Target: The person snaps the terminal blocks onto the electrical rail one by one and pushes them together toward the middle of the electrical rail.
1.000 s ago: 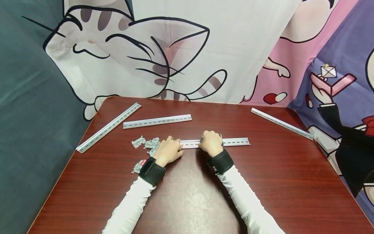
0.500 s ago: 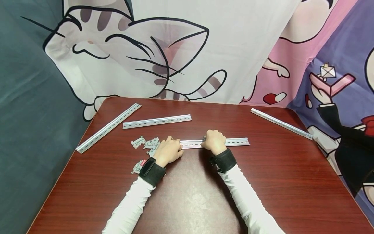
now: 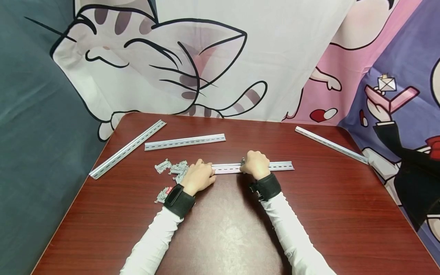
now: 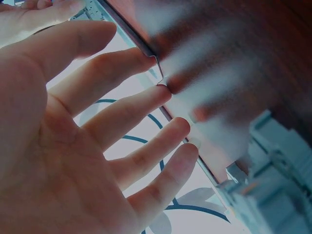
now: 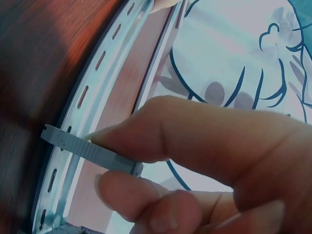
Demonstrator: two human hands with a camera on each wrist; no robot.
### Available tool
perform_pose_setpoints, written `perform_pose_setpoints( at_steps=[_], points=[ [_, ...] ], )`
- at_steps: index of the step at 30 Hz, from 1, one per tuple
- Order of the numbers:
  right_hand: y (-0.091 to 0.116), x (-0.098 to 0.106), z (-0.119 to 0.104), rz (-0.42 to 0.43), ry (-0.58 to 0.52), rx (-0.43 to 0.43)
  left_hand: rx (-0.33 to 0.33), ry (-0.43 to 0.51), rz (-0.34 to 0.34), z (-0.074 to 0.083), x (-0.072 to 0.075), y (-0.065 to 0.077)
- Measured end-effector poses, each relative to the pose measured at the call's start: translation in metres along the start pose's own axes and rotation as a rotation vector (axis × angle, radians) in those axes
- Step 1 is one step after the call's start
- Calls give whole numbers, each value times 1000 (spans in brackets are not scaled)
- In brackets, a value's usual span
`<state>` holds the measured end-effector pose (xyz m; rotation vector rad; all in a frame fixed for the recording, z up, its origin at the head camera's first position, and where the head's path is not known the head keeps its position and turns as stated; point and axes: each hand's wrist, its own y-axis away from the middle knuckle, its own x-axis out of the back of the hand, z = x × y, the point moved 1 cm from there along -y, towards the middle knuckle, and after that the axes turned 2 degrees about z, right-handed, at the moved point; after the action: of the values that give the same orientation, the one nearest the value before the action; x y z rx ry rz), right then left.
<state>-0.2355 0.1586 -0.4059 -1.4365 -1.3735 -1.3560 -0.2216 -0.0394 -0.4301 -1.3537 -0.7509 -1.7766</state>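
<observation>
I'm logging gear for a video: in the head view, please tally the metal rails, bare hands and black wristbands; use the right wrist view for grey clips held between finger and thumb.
Metal rails: 4
Bare hands: 2
Black wristbands: 2
Held grey clips: 1
Total: 9

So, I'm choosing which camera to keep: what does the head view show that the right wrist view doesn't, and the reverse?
Only the head view: the red-marked gray part, far-right rail and white sleeves.
Only the right wrist view: ridges on the gray piece that the right hand pinches.
Both: that hand, the slotted rail below it, and cat-print cloth.
</observation>
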Motion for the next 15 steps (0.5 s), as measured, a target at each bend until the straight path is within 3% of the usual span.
perform_pose_setpoints(
  at_steps=[15],
  points=[
    [-1, 3, 6, 7, -4, -27, -3, 0, 1, 0, 0, 0]
  ],
)
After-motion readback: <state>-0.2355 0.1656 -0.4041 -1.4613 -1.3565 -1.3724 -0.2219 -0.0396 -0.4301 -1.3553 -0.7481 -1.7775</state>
